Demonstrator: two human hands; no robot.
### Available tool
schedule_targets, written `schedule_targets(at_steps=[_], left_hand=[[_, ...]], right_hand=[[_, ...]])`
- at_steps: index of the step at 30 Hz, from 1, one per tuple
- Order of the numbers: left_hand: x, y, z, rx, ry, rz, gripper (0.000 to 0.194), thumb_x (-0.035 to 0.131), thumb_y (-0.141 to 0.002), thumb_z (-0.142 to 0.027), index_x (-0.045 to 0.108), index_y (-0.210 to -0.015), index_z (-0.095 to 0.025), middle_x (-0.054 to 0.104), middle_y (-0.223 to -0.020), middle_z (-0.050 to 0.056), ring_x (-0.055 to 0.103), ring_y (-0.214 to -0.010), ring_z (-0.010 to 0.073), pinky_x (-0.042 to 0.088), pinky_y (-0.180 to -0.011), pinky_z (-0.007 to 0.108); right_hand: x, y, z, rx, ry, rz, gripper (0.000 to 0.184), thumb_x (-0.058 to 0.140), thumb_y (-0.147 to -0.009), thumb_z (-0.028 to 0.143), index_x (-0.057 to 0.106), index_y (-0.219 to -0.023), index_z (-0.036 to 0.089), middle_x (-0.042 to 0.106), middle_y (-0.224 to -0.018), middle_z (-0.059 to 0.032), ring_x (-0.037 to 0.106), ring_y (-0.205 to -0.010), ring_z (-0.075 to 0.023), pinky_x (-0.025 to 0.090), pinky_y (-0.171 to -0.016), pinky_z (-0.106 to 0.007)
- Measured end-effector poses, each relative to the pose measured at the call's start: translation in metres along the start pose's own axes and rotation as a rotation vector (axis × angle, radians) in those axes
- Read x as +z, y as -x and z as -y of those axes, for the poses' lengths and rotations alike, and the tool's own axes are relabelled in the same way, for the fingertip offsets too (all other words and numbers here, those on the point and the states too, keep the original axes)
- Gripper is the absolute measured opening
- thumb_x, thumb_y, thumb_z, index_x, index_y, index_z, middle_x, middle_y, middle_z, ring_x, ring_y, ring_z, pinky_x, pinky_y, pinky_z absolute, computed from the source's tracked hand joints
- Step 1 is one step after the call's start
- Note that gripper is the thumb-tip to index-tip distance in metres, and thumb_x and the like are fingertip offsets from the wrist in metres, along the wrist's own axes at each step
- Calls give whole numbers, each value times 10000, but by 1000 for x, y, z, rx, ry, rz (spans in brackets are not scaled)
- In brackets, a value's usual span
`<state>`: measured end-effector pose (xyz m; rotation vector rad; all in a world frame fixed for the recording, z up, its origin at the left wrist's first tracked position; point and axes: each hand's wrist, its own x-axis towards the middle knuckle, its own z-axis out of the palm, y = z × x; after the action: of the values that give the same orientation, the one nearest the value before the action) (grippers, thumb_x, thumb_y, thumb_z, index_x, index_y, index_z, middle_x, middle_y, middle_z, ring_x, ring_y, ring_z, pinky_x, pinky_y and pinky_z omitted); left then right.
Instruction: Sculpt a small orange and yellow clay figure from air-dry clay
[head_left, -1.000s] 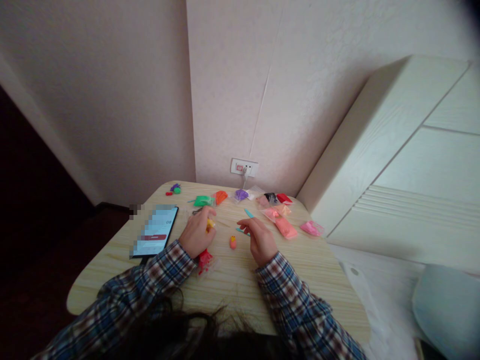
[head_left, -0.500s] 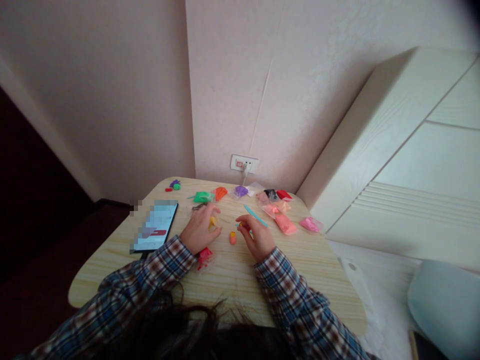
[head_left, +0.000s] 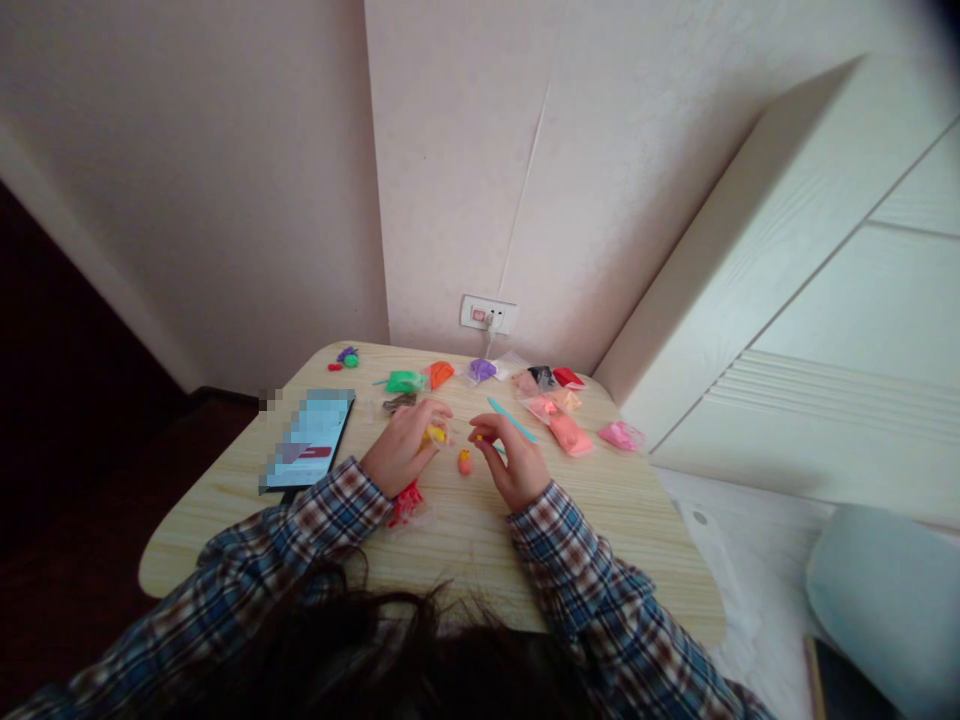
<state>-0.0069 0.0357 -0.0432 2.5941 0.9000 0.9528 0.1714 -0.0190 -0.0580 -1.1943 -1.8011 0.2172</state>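
My left hand (head_left: 401, 445) is closed round a clear packet of yellow clay (head_left: 436, 434). Between the thumb and forefinger of my right hand (head_left: 517, 462) is a small bit of yellow clay (head_left: 480, 437), partly covered by the fingertips. On the table between the hands stands a little clay figure (head_left: 465, 462), orange-pink below and yellow on top. A packet of red clay (head_left: 406, 504) lies by my left wrist. Just beyond my right hand rests a light-blue modelling tool (head_left: 512, 419).
A tablet or large phone (head_left: 313, 440) lies at the left of the wooden table (head_left: 465, 560). Along the back are packets of green (head_left: 406, 381), orange (head_left: 441, 374) and purple clay (head_left: 482, 370). Coral (head_left: 570, 436) and pink packets (head_left: 621, 434) lie to the right. Small clay pieces (head_left: 349, 359) sit back left.
My left hand has lifted the yellow clay packet slightly and moved it right, closing its fingers on it. My right hand has shifted little, still pinching the yellow bit. The camera view has tilted slightly.
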Motion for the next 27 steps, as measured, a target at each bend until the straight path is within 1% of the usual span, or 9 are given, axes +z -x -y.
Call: schedule_targets(at_steps=[2,3,6,8,11,13,18,24,27], left_hand=[[0,0,0,-6,1,-4,176,421,-795,-139,480,-961,-151,614,-943,59,566,-907,187,413,-840,333],[0,0,-1,-8,2,-6,165,425,-790,-140,483,-943,-150,613,-950,61,564,-905,188,415,-837,332],[0,0,-1,-10,10,-5,143,441,-777,-134,483,-914,-146,614,-924,55,559,-884,185,419,-824,325],[0,-1,-1,-2,12,4,129,456,-775,-132,486,-899,-149,613,-897,44,559,-860,182,420,-810,322],[1,-1,-1,25,6,43,111,484,-766,-127,498,-872,-157,611,-883,34,559,-841,181,419,-790,319],[1,-2,-1,41,3,79,107,500,-763,-126,507,-864,-158,612,-874,33,560,-837,183,418,-778,315],[3,-2,-3,31,-14,126,101,527,-762,-145,515,-862,-155,610,-843,28,564,-811,185,416,-752,305],[3,-3,-3,55,-45,158,111,509,-755,-108,502,-853,-160,608,-862,33,559,-839,187,409,-765,305],[3,-3,-4,52,-55,171,115,507,-752,-106,495,-853,-160,610,-878,39,560,-855,192,411,-783,316]], right_hand=[[-1,0,1,-3,-57,-1,120,443,-871,192,527,-956,204,664,-829,-31,641,-777,-136,510,-726,-254],[-2,1,2,-5,-64,-6,96,452,-873,203,535,-921,204,662,-811,-28,639,-751,-134,510,-706,-251],[-6,0,6,-44,-4,-41,90,499,-860,245,560,-813,198,631,-728,-22,596,-659,-133,491,-625,-254],[-7,-1,8,-99,39,-67,113,511,-854,247,574,-777,193,609,-698,-26,569,-657,-140,480,-613,-264],[-6,-2,10,-155,32,-75,104,490,-857,193,587,-818,187,615,-737,-39,571,-710,-146,485,-643,-270],[-4,-2,10,-158,-5,-70,94,491,-849,160,581,-857,184,630,-774,-41,584,-722,-140,492,-658,-263],[1,-1,12,-144,-49,-58,80,508,-834,140,566,-804,188,617,-735,-18,579,-693,-130,483,-645,-248],[5,-5,13,-165,34,-39,84,507,-841,162,569,-787,177,556,-757,-41,532,-723,-147,463,-652,-263],[8,-6,9,-143,91,-23,80,505,-837,161,566,-790,181,544,-773,-44,516,-733,-153,456,-662,-273]])
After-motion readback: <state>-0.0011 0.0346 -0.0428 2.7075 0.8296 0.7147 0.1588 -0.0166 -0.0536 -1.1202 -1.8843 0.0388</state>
